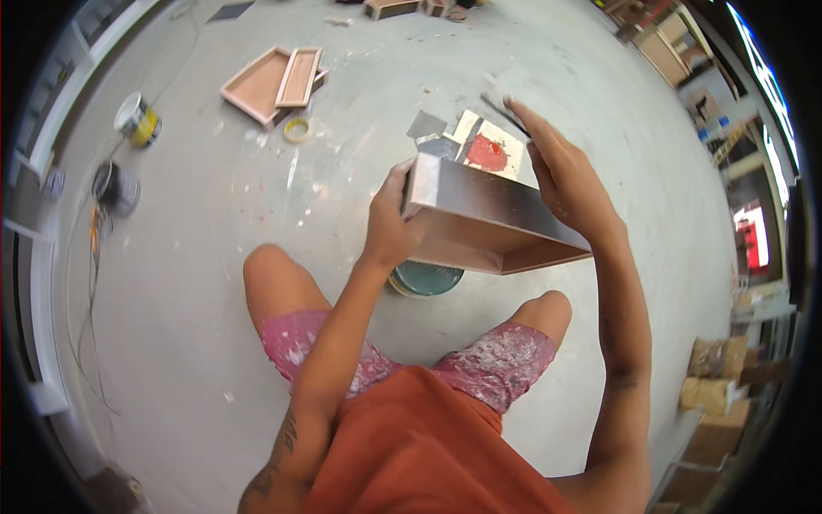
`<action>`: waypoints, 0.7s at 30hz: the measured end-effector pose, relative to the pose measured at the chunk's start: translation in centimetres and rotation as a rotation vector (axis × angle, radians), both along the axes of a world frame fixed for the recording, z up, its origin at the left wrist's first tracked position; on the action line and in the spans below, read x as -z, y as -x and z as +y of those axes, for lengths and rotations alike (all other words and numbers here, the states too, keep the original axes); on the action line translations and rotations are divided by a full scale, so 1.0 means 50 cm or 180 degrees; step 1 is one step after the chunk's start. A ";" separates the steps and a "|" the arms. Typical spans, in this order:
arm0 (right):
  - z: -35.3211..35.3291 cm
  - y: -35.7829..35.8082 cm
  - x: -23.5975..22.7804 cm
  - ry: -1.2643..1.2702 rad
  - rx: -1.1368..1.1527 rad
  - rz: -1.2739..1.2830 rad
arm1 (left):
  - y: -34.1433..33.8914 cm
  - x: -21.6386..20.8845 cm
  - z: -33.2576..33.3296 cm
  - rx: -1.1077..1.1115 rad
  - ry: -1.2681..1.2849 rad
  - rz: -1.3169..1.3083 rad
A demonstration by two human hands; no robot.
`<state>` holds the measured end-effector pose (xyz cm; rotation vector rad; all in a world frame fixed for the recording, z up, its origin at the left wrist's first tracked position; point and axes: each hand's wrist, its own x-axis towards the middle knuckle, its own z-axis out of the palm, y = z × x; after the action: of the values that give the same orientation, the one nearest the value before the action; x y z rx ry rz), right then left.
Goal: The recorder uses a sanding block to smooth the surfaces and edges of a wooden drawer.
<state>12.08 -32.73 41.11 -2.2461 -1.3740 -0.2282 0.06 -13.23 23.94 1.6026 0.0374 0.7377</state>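
Note:
My left hand (393,218) is closed around the left end of a wooden drawer box (505,199), thumb on the near side. The box is tilted, its open side facing me; its upper long side is smeared dark and grey, and its left end has a pale coating. Above the box's right part, my right hand (565,176) has its fingers long and close together. Beside those fingers is a thin dark flat blade (501,111), seen edge-on and apparently held; its grip is hidden. Just beyond the box lies a pale board with red paste (489,152).
A round green-topped container (426,279) sits beneath the box, between my knees. Grey sheets (425,125) lie beside the board. Farther left are wooden trays (261,84), a yellow tape roll (296,129), a paint bucket (138,120) and a dark pot (116,188). Cardboard boxes (719,428) stand right.

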 end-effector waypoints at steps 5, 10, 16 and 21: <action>-0.221 -0.037 0.012 0.0041 0.1133 0.0700 | 0.030 -0.114 0.023 0.0466 -0.0351 -0.0514; -0.266 -0.044 0.078 -0.0893 0.1147 0.1996 | 0.042 -0.319 -0.120 0.0523 -0.4215 -0.0139; -0.270 -0.023 0.118 -0.3650 0.1112 0.3212 | -0.127 -0.208 -0.250 0.0565 -0.4654 0.0065; -0.337 -0.002 0.175 -0.4785 0.1026 0.2938 | -0.125 -0.337 -0.175 0.0493 -0.3774 -0.0271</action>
<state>12.17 -49.58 32.37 -0.9507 -0.0933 -0.1783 6.32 -21.99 40.78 2.6372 -0.6959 0.7366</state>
